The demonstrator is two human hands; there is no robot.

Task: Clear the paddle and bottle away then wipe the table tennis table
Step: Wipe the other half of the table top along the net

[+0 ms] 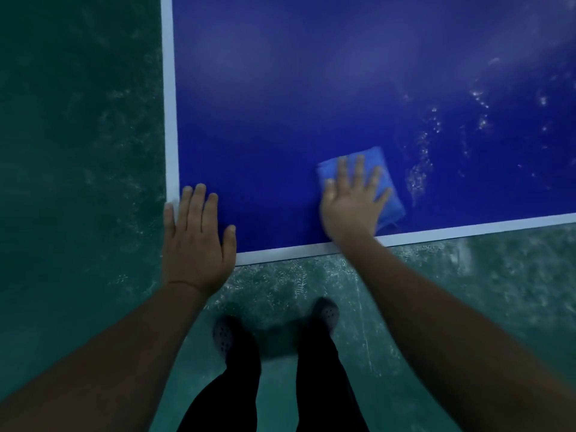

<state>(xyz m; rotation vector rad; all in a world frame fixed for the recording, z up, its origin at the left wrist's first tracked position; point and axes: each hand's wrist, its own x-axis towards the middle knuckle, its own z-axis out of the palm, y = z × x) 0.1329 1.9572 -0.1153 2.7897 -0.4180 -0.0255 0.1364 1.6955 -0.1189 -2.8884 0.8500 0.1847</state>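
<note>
Cloth point(389, 194) partly under blurred hand point(350, 204)

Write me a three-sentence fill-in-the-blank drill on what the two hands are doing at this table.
1. The right hand presses flat on a folded ____ cloth.
2. The left hand rests flat at the ____ of the dark blue table tennis table.
3. White speckles lie to the ____ of the cloth.

Missing words: blue; corner; right

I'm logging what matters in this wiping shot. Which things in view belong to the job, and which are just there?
Part of the job:
- blue cloth, pressed flat under the right hand
- table tennis table, with whitish smears beside the cloth
- left hand, flat on the table corner

Just there:
- green floor
- the person's shoes

No paddle or bottle in view.
</note>
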